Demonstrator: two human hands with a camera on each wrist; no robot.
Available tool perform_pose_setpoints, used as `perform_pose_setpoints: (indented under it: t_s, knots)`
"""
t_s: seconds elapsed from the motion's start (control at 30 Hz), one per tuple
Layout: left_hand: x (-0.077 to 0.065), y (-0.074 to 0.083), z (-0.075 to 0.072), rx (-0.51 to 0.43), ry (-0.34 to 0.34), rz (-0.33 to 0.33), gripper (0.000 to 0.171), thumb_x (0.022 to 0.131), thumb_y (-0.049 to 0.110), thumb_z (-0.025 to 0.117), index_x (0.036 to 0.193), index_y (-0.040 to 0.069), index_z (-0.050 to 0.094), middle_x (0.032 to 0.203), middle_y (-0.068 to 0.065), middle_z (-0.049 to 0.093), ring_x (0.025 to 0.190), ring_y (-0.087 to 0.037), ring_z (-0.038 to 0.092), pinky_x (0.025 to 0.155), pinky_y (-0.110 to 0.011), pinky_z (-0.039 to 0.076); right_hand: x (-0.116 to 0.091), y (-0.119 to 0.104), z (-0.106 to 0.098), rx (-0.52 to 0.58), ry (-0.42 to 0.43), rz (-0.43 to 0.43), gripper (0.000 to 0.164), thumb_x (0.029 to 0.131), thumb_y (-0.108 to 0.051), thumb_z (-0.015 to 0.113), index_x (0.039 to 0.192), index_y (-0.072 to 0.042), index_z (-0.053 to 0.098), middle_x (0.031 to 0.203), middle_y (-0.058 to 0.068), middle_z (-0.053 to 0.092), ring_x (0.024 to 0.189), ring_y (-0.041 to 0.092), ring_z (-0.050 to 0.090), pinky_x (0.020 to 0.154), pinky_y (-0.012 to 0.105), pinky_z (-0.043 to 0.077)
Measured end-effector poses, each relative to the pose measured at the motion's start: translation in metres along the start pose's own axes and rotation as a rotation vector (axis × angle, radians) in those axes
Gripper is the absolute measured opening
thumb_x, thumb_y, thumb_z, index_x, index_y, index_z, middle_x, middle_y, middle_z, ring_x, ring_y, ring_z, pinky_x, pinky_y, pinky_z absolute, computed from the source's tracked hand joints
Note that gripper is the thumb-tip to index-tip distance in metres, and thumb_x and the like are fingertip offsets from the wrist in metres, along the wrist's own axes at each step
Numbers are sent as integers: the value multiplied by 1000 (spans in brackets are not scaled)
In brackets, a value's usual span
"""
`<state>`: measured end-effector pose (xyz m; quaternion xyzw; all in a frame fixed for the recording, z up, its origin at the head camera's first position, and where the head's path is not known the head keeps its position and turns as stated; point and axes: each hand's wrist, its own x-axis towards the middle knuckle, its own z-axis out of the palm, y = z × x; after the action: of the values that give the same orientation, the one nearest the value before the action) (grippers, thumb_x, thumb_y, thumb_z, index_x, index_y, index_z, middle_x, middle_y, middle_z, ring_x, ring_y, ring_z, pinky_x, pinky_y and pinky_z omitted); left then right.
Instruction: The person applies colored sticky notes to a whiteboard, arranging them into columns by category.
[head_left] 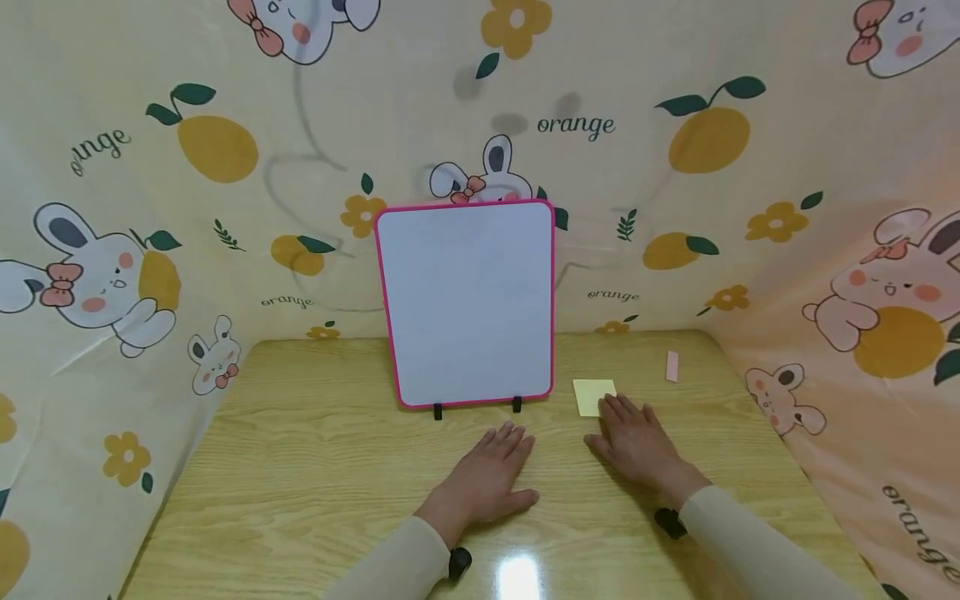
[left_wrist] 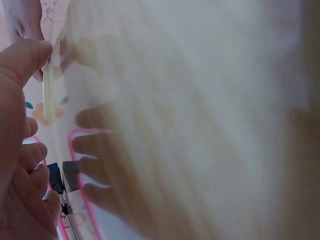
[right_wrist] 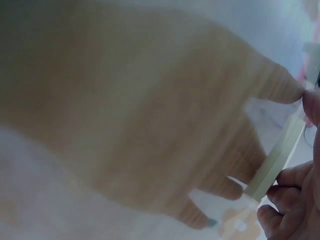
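My right hand [head_left: 636,442] lies over the table with its fingers stretched out, fingertips right at the near right corner of a yellow sticky note pad [head_left: 588,397]. Seen edge-on in the right wrist view, the pad [right_wrist: 275,162] is a pale, thin stack beside the fingers. To the left, my left hand [head_left: 491,477] rests palm down, thumb spread to the side, holding nothing. Just beyond it stands a whiteboard [head_left: 471,308] with a pink frame, upright on small black feet.
A small pink strip [head_left: 672,367] lies at the back right of the wooden table [head_left: 300,467]. Behind and along both sides hangs a cloth [head_left: 420,100] printed with rabbits and oranges. The whiteboard stands at the table's back middle.
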<state>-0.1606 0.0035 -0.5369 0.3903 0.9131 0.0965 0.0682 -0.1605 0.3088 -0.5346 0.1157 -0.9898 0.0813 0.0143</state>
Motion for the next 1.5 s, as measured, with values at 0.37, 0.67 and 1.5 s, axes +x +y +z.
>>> perform_pose_setpoints:
  t_s: [0.37,0.67,1.5]
  knots:
    - [19,12,-3,19,-25,27,84,105,64,51,168,14,29,175,-9,27,164,-25,19,135,-41,18,-26,-23,0,10,-4,-50,74,107,-50,57,157,4,44,163,25,43,154,46,37,122,76,26]
    - [28,15,-4,64,-42,47,88,103,68,51,169,13,26,176,-8,21,165,-23,15,135,-42,18,-37,-40,3,-5,-25,-117,75,106,-51,58,157,3,44,164,22,43,154,43,38,123,73,29]
    - [-17,-14,-6,46,-80,-19,89,102,67,53,167,10,31,176,-8,22,164,-24,16,134,-42,22,-14,-82,17,-2,-84,-325,76,108,-55,51,160,-1,41,168,16,40,158,37,32,127,67,27]
